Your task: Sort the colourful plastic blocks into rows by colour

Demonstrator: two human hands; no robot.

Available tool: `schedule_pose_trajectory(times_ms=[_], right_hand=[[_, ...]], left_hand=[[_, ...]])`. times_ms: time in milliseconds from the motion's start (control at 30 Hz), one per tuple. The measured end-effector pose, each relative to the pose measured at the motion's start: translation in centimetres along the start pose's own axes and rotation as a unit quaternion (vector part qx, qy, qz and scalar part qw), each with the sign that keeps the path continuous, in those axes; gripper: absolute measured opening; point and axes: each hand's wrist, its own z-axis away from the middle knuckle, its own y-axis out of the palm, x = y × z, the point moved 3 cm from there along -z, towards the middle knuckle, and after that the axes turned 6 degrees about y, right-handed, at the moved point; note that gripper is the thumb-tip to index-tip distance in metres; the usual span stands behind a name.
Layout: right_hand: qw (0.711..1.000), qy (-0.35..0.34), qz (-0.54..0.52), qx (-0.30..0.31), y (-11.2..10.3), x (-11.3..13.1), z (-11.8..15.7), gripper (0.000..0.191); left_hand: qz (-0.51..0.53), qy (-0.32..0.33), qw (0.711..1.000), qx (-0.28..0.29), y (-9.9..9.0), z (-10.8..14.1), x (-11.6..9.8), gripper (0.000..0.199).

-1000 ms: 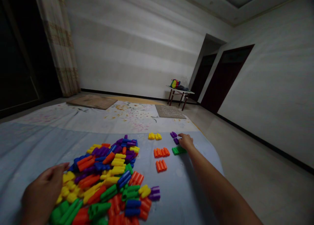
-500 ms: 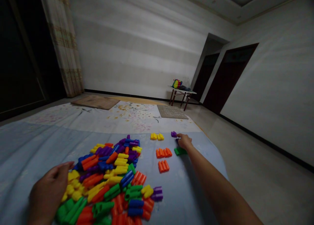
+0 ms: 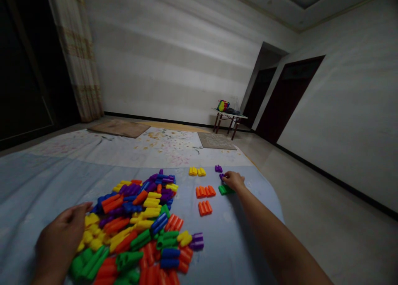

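Observation:
My right hand [image 3: 234, 181] is closed on a small purple plastic block [image 3: 222, 177], which its fingers partly hide. A green block [image 3: 226, 189] lies just below these fingers, and another purple block [image 3: 218, 168] sits a little beyond them. To the left are yellow blocks [image 3: 197, 171], a row of orange blocks [image 3: 205, 192] and one more orange block [image 3: 205, 208]. My left hand [image 3: 64, 237] rests at the left edge of a heap of mixed blocks [image 3: 139, 231], beside yellow pieces [image 3: 92, 235]. Its fingers are loosely bent, with nothing visible in them.
The blocks lie on a light blue, flower-patterned sheet [image 3: 236, 235]. Two flat boards, one brown [image 3: 120, 128] and one greyish [image 3: 217, 141], lie at its far edge. A small table [image 3: 231, 114] with a colourful bag stands by the far wall.
My right hand has drawn slightly nearer, and the purple block between its fingers now shows beside the green one. The farther purple block is clear of my fingertips. My left hand has hardly moved.

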Motion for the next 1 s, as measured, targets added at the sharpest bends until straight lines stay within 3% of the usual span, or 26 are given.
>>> schedule_pose_trajectory(times_ms=[167,300,433,600,667,800,1000], right_hand=[[0.996,-0.070,-0.042,-0.034,-1.5,2.0,2.6,0.033],[0.976,-0.190,-0.104,-0.003,-1.5,5.3,7.4,0.027],[0.903,-0.364,-0.212,0.078,-0.8,8.6,13.0,0.024],[0.833,-0.508,-0.163,0.144,-0.1,11.1,16.8,0.041],[0.826,-0.522,-0.132,0.164,0.2,11.6,17.2,0.044],[0.839,-0.510,-0.088,0.168,0.3,12.0,17.3,0.043],[0.880,-0.451,-0.117,0.094,-0.7,10.5,16.3,0.047]], left_hand=[[0.048,-0.047,0.997,0.033,-0.3,0.4,-0.9,0.040],[0.070,-0.053,0.996,0.023,-0.4,0.6,-1.1,0.040],[0.075,-0.053,0.995,0.024,-0.6,0.8,-1.4,0.039],[0.066,-0.051,0.996,0.025,-0.9,1.0,-2.1,0.040],[0.061,-0.055,0.996,0.033,-0.9,1.0,-2.0,0.040],[0.065,-0.048,0.996,0.028,-0.7,0.8,-1.7,0.040],[0.065,-0.042,0.997,0.018,-0.8,0.9,-1.8,0.040]])
